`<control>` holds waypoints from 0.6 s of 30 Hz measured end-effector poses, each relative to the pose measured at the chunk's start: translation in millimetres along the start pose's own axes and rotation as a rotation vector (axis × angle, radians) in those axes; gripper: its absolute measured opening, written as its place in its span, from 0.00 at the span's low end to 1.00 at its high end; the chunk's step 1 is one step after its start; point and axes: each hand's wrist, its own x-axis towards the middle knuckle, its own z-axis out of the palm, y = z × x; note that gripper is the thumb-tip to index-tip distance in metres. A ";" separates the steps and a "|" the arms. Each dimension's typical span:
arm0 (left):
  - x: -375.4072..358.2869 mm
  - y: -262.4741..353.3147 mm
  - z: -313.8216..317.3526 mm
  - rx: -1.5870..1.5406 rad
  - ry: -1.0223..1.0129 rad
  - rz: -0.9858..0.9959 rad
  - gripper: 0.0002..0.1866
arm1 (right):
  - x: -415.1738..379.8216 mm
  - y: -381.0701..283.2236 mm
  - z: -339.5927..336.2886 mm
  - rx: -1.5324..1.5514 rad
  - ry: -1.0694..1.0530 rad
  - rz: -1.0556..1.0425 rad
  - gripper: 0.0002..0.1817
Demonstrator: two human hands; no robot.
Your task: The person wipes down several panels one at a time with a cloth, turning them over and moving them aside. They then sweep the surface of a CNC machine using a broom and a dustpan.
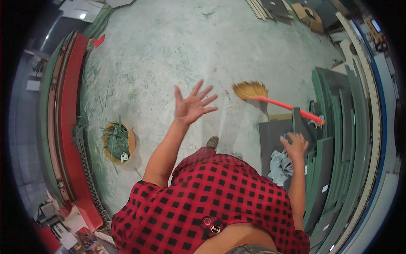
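Observation:
My left hand (193,107) is stretched out over the floor with its fingers spread wide and nothing in it. On the right side, my right hand (296,149) hovers with thumb and fingers apart, slightly curled and holding nothing. Just below it in the view lies a crumpled pale grey cloth (280,167) on dark grey panels (270,137). Beyond that hand, a broom (275,101) with straw bristles rests its head over the floor, its orange-red handle reaching to the stacked boards.
Green and grey boards (335,122) stand along the right. To the left, a bucket (132,144) filled with green strips stands on the scuffed floor (160,51), near a long red machine (72,106). A cardboard box (315,22) sits at the far right.

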 end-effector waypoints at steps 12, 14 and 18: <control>-4.5 -55.3 11.7 -0.340 -0.103 -0.221 0.48 | 2.7 -248.0 50.4 0.170 0.400 -1.470 0.34; -27.5 -37.9 11.3 -0.641 -0.055 -0.249 0.48 | 25.7 -206.1 86.5 0.404 0.260 -1.200 0.35; -52.7 1.0 32.0 -0.038 -0.401 -0.142 0.46 | 90.8 -83.8 133.2 0.006 -0.796 -0.416 0.33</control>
